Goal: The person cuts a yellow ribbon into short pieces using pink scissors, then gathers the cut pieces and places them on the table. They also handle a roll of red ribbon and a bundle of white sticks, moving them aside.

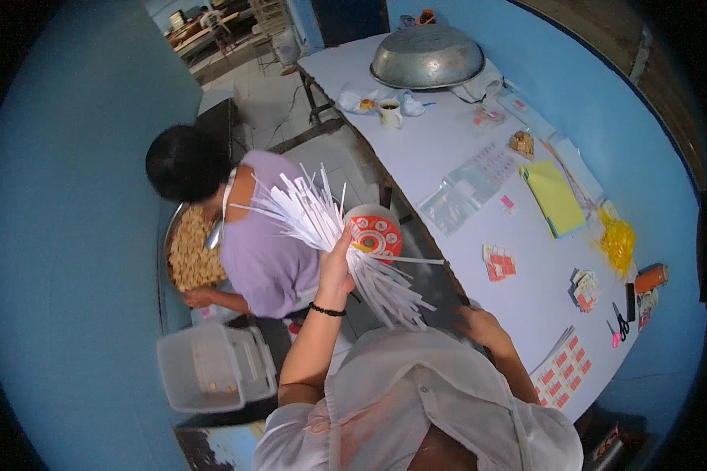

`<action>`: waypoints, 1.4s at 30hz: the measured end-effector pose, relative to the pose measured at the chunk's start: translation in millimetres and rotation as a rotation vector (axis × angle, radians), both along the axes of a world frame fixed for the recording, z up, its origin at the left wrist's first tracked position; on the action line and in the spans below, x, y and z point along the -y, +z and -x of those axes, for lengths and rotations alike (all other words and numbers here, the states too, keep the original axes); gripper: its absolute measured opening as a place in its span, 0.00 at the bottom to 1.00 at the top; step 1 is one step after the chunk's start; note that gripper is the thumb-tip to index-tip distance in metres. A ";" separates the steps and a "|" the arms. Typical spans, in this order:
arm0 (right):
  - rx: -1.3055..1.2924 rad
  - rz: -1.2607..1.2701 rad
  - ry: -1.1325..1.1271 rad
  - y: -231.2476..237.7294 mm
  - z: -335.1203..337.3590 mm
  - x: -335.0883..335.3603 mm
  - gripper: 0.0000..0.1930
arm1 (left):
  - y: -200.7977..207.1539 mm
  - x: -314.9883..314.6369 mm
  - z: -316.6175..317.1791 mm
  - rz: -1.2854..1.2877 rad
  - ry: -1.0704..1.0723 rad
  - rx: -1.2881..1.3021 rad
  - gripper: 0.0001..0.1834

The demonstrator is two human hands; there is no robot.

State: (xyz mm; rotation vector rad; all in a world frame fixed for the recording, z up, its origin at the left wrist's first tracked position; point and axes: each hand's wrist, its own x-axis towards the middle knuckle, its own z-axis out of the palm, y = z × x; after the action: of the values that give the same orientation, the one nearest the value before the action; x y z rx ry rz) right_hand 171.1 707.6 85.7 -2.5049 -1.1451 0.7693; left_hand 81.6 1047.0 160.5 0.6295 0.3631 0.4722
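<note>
My left hand (336,267), with a black bead bracelet at its wrist, is closed around the middle of a bundle of white paper strips (310,206). The strips fan out loosely above and below the fist. Beyond the bundle, a round red and white printed top (385,229) shows, partly covered by the strips. My right hand (485,328) is low beside the near edge of the white table (440,165); its fingers are smeared by motion. Nearest to it on the table lie a printed sheet of red and white labels (562,373) and a small stack of cut labels (499,263).
At left, a person in a purple top (271,228) bends over a large basin of pale pieces (190,251). A clear plastic bin (204,369) stands below. The table bears a metal basin (428,59), a mug (390,114), a yellow folder (554,196) and scissors (620,320).
</note>
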 end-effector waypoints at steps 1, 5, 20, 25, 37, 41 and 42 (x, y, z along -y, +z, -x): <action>0.005 -0.019 -0.049 -0.3 -7.8 -6.6 0.24 | 1.6 -21.5 -21.9 0.026 -0.016 -0.063 0.23; 0.056 -0.050 -0.260 -2.8 -42.6 -17.7 0.23 | -0.4 -94.9 -122.3 -0.004 -0.024 -0.004 0.22; 0.123 -0.219 -0.490 40.8 -281.0 -153.3 0.20 | 0.9 -344.4 -344.6 -0.130 0.229 -0.018 0.21; 0.192 -0.167 -0.639 38.1 -300.7 -148.2 0.19 | 1.0 -401.5 -368.5 -0.183 0.334 -0.152 0.19; 0.165 -0.291 -0.572 32.2 -360.9 -294.9 0.17 | -30.1 -537.1 -415.2 -0.160 0.403 -0.219 0.19; 0.099 -0.389 -0.484 27.9 -388.8 -392.1 0.15 | -72.0 -618.9 -397.4 -0.143 0.421 -0.270 0.19; 0.072 -0.406 -0.467 24.4 -395.7 -419.7 0.15 | -83.9 -643.7 -390.9 -0.106 0.429 -0.294 0.19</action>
State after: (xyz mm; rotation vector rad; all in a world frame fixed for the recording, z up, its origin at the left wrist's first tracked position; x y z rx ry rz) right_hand 566.8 1127.3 110.0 -2.3212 -0.6114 0.2882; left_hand 472.4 1690.8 76.6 0.7288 0.7642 0.8149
